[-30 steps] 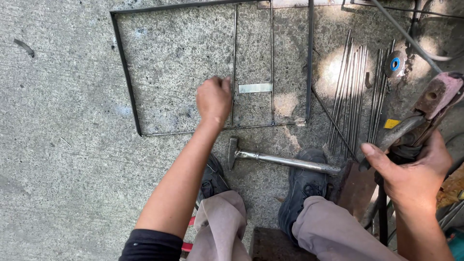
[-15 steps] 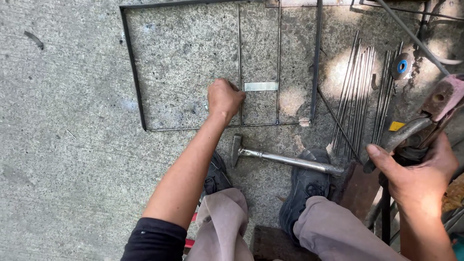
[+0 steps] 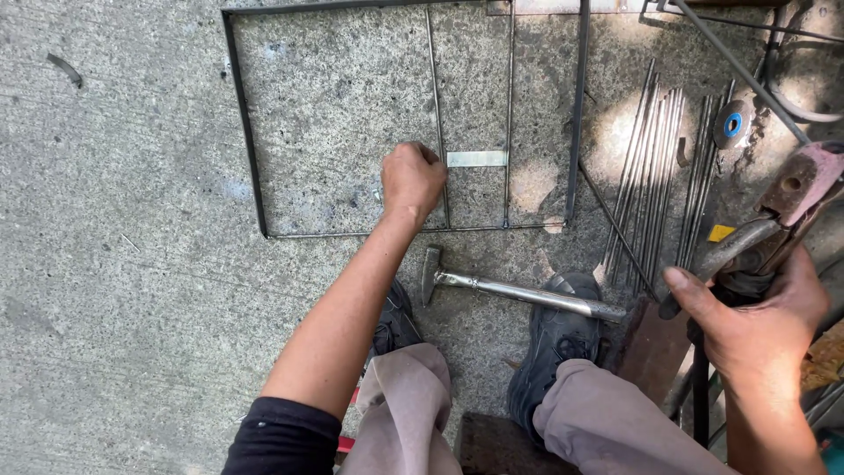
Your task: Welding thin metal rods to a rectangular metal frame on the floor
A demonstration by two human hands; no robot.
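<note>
The left hand (image 3: pixel 413 179) closes in a fist on the thin upright rod (image 3: pixel 437 105) of the metal frame (image 3: pixel 246 132) lying flat on the concrete floor (image 3: pixel 114 264), seemingly steadying it, while the right hand (image 3: pixel 756 321) grips a welding holder (image 3: pixel 774 224).

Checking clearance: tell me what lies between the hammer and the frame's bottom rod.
Head view: only bare concrete floor between the hammer and the metal frame; the left hand rests above it.

Rough grey concrete floor (image 3: pixel 132 264), speckled, stained; sunlight patches at right, dappled shadow.
</note>
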